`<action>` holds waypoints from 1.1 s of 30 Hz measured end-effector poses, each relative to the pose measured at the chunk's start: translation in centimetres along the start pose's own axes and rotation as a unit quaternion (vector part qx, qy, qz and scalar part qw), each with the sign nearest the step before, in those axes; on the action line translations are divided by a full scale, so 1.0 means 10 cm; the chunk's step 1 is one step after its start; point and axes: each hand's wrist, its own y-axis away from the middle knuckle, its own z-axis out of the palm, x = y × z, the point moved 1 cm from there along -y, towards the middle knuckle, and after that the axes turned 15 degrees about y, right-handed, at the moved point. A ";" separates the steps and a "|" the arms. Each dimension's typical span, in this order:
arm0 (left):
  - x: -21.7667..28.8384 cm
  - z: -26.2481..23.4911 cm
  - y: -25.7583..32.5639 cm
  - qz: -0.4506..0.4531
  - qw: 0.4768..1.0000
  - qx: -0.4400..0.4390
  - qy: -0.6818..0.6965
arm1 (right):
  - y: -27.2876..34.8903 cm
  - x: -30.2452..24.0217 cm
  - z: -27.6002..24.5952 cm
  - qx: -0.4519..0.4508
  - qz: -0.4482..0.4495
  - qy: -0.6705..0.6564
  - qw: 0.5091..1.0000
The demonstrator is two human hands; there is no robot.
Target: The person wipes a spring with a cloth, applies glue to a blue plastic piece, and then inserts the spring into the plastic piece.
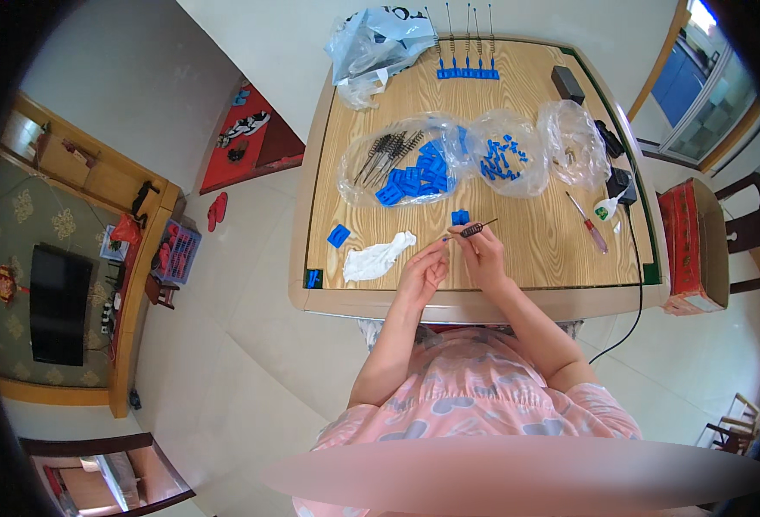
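Note:
My right hand (pixel 483 261) is closed on a thin dark rod with a coil spring (pixel 476 229) around it, held slanting above the near part of the table. Close beside it, my left hand (pixel 424 270) pinches a small blue piece (pixel 446 239) at the rod's lower left end; the fingers partly hide it. Just beyond my right fingertips lies a blue plastic block (pixel 460 218). A second blue block (pixel 338 236) lies farther left, and a crumpled white cloth (pixel 380 258) rests beside my left hand.
Clear bags hold spring rods with blue blocks (pixel 414 179), small blue parts (pixel 502 159) and pale bits (pixel 573 146). Several rods stand upright in a blue strip (pixel 468 75) at the far edge. A screwdriver (pixel 592 228) and a black cable (pixel 640 284) lie right.

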 end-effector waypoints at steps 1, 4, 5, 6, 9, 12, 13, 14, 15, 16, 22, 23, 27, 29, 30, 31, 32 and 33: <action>0.02 0.00 -0.01 -0.012 1.000 -0.013 0.009 | 0.01 0.01 0.01 0.001 0.000 0.000 1.000; 0.01 -0.01 0.00 -0.007 1.000 -0.009 -0.009 | 0.02 0.04 0.06 0.001 -0.020 0.017 1.000; 0.00 -0.01 -0.01 -0.006 1.000 -0.011 -0.010 | 0.05 0.05 0.06 0.004 -0.033 0.026 0.999; -0.02 -0.02 0.00 0.005 1.000 -0.007 -0.019 | 0.08 0.04 0.06 0.005 -0.047 0.035 0.998; -0.05 -0.03 0.00 0.020 0.999 0.011 -0.032 | 0.17 0.03 0.06 -0.009 -0.071 0.033 0.997; -0.04 -0.01 -0.03 0.015 0.999 -0.002 -0.035 | 0.18 0.04 0.06 -0.005 -0.055 0.023 0.998; -0.04 -0.01 -0.03 0.007 0.999 -0.028 -0.034 | 0.19 0.05 0.06 0.001 -0.037 0.022 0.999; -0.05 -0.02 -0.02 0.006 0.999 -0.027 -0.033 | 0.20 0.05 0.08 0.001 -0.036 0.022 0.999; -0.05 -0.02 -0.02 0.004 0.999 -0.011 -0.035 | 0.19 0.06 0.09 -0.003 -0.019 0.026 0.999; -0.05 -0.02 -0.03 0.001 0.999 0.006 -0.037 | 0.19 0.07 0.10 -0.007 -0.002 0.030 1.000; -0.06 -0.04 -0.05 0.002 0.998 0.029 -0.049 | 0.18 0.08 0.12 0.001 -0.003 0.022 1.000; -0.06 -0.04 -0.06 0.000 0.998 0.030 -0.050 | 0.18 0.08 0.12 0.001 -0.002 0.022 1.000; -0.07 -0.02 -0.04 0.007 0.998 0.037 -0.051 | 0.16 0.04 0.10 -0.005 0.011 0.014 1.000; -0.08 0.02 -0.02 0.007 0.998 0.047 -0.047 | 0.16 0.04 0.09 -0.005 0.014 0.014 1.000; -0.09 0.04 -0.01 0.012 0.997 0.039 -0.062 | 0.16 0.05 0.10 -0.004 0.013 0.016 1.000; -0.10 0.06 -0.01 0.016 0.996 0.031 -0.077 | 0.16 0.05 0.10 -0.003 0.011 0.019 1.000; -0.12 0.09 -0.01 0.015 0.996 0.030 -0.079 | 0.16 0.06 0.10 -0.001 0.012 0.019 1.000; -0.13 0.11 0.00 0.021 0.995 0.045 -0.087 | 0.17 0.07 0.11 0.000 0.016 0.017 1.000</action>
